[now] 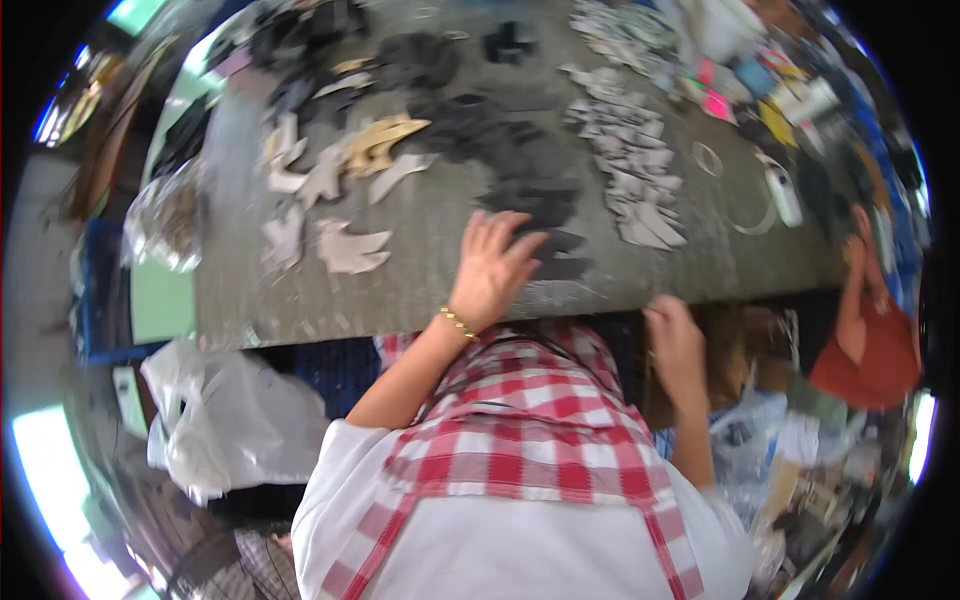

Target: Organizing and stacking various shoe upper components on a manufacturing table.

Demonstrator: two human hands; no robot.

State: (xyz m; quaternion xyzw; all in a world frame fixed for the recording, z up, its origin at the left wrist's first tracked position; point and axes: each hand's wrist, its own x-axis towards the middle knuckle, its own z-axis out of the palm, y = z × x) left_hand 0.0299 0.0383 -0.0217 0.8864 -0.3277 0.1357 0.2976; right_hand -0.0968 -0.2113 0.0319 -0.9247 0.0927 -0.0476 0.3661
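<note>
The left hand (488, 272) was over the desk (420, 295) near its front edge, its fingers (528, 243) spread apart beside the lower end of a column of black cut pieces (535, 192); whether they touched a piece could not be told; the right hand (676, 345) was at the desk's front edge, its fingers curled together, and whether they held anything could not be seen; overlapping pale grey pieces (632, 165) lay right of the black ones; tan pieces (380, 143) and off-white pieces (352, 250) lay to their left.

The worktable (420, 290) holds dark pieces (532, 180), pale pieces (640, 162), tan pieces (385, 140) — perhaps fabric.
</note>
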